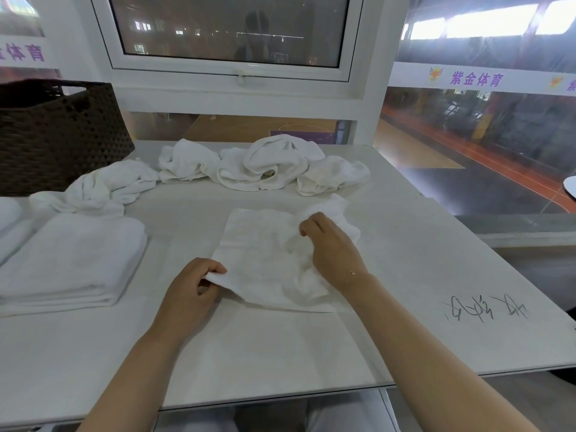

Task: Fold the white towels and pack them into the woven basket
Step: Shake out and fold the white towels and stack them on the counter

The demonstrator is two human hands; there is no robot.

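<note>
White folded stack (73, 260) is done; your left hand (190, 291) and right hand (333, 244) pinch one towel (265, 260); crumpled pile (265, 166) and basket (59, 132) wait

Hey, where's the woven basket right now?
The dark woven basket stands at the far left of the table in the head view, behind the crumpled white towels and left of the window.

A white towel (265, 257) is spread on the white table (420, 275); its near corner is pinched by the left hand (190, 291), its rumpled part by the right hand (333, 244). Folded towels (74, 263), crumpled towels (249, 166) and a woven basket (59, 132) are seen beyond.
</note>
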